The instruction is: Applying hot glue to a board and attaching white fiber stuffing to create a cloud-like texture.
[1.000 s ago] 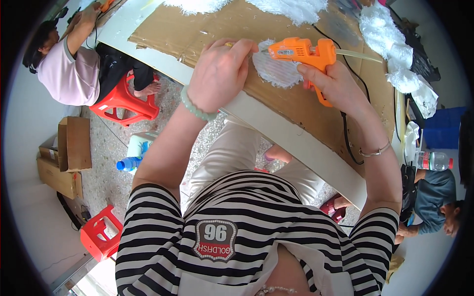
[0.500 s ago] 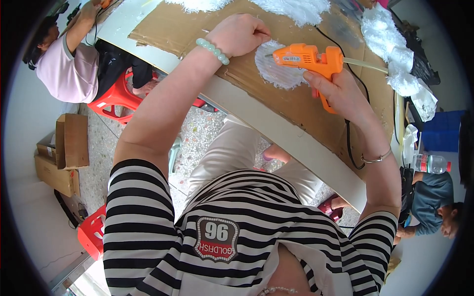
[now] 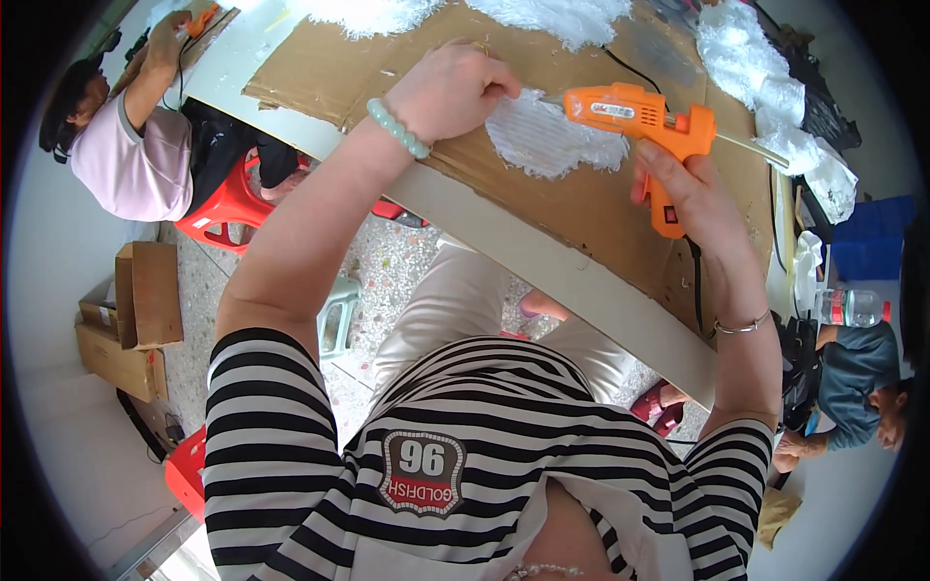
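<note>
My right hand (image 3: 699, 194) is wrapped round the handle of an orange glue gun (image 3: 635, 109). A pale glue stick (image 3: 754, 149) pokes out of the gun's back end, and its nozzle points left, above the upper right of a white ribbed piece with a frayed edge (image 3: 552, 136). That piece lies flat on a cardboard sheet (image 3: 523, 198). At the piece's upper left edge, my left hand (image 3: 455, 92) has its fingers closed in a pinch. What sits between those fingertips is hidden.
White fluffy bundles (image 3: 562, 17) lie at the table's far side, with more white material (image 3: 741, 58) at the right. The gun's black cord (image 3: 696, 281) hangs near the table edge (image 3: 504, 242). Two people sit nearby, left and right. A plastic bottle (image 3: 852, 308) is at the right.
My right hand has drawn the glue gun to the right, uncovering more of the white piece. My left hand has shifted slightly left, still pinched.
</note>
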A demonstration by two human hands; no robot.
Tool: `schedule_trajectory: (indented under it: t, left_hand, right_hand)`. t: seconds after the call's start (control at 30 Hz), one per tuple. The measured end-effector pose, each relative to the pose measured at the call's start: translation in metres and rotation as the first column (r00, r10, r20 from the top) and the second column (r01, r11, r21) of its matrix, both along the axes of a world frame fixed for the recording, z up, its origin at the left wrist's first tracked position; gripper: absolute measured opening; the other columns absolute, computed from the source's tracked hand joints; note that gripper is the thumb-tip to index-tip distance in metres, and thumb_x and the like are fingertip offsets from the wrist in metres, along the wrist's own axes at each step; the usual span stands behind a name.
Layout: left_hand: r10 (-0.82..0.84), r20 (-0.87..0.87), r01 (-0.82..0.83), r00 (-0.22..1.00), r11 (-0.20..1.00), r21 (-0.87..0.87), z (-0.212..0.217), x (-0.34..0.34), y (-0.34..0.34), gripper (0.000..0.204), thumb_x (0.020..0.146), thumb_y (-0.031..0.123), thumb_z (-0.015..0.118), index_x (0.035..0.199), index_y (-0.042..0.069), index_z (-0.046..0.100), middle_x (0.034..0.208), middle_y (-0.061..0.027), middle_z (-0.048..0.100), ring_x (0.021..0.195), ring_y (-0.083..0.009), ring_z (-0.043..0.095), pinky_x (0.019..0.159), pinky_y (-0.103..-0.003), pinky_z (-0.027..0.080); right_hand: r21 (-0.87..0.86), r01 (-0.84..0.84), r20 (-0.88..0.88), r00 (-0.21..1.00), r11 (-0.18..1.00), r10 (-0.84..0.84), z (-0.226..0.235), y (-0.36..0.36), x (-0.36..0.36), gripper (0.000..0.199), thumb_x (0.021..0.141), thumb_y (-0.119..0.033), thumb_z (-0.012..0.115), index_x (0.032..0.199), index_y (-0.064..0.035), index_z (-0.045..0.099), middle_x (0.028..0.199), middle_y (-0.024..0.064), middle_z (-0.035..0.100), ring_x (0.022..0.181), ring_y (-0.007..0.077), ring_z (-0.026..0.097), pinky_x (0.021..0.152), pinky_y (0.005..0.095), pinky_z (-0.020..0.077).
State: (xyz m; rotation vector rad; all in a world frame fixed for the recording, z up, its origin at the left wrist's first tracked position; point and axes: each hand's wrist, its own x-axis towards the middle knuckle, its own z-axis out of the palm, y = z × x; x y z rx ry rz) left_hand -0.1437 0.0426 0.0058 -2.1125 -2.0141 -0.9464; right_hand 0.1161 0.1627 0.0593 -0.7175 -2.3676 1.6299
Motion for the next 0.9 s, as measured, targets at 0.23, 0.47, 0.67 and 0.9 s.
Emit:
schedule_trajectory:
  t: [0.23, 0.47, 0.67, 0.9]
  left_hand:
    - [0.001, 0.004, -0.002, 1.0, 0.985, 0.171, 0.017, 0.011, -0.016, 0.018, 0.073, 0.003, 0.057, 0.086, 0.009, 0.069, 0.083, -0.0122, 0.066, 0.08, -0.0303, 0.061, 0.077, -0.038, 0.049]
    - [0.161, -0.126, -0.142, 0.979, 0.978, 0.151, 0.009, 0.009, -0.024, 0.011, 0.076, 0.006, 0.059, 0.082, 0.005, 0.068, 0.079, -0.0126, 0.066, 0.072, -0.0312, 0.06, 0.076, -0.038, 0.048]
    - [0.186, -0.006, -0.186, 0.983, 0.982, 0.036, 0.004, 0.019, -0.014, 0.008, 0.076, 0.01, 0.063, 0.079, 0.004, 0.066, 0.073, -0.0116, 0.064, 0.071, -0.0283, 0.059, 0.075, -0.037, 0.047]
    - [0.147, 0.169, -0.141, 0.975, 0.989, -0.048, 0.009, 0.028, -0.003, 0.006, 0.077, 0.008, 0.061, 0.08, 0.004, 0.065, 0.075, -0.0115, 0.063, 0.075, -0.0305, 0.058, 0.073, -0.037, 0.047]
  right_hand:
    - [-0.193, 0.141, -0.158, 0.972, 0.971, -0.172, -0.002, -0.001, 0.008, 0.029, 0.09, -0.035, 0.056, 0.094, -0.0071, 0.051, 0.075, 0.0024, 0.055, 0.062, 0.0116, 0.055, 0.057, 0.0259, 0.0439]
    - [-0.244, 0.108, -0.209, 0.965, 0.964, -0.161, -0.014, 0.004, 0.014, 0.031, 0.09, -0.037, 0.055, 0.092, -0.0066, 0.052, 0.071, 0.0034, 0.055, 0.062, 0.0115, 0.054, 0.058, 0.0258, 0.0434]
    - [-0.246, 0.137, -0.203, 0.961, 0.96, -0.189, -0.012, 0.002, 0.016, 0.034, 0.088, -0.041, 0.057, 0.087, -0.0068, 0.053, 0.07, 0.0033, 0.055, 0.063, 0.0117, 0.054, 0.058, 0.0259, 0.0431]
    - [-0.237, 0.045, -0.192, 0.977, 0.971, -0.092, -0.017, 0.012, 0.015, 0.037, 0.088, -0.042, 0.057, 0.088, -0.0059, 0.054, 0.073, 0.0029, 0.055, 0.064, 0.0117, 0.055, 0.059, 0.0259, 0.0437]
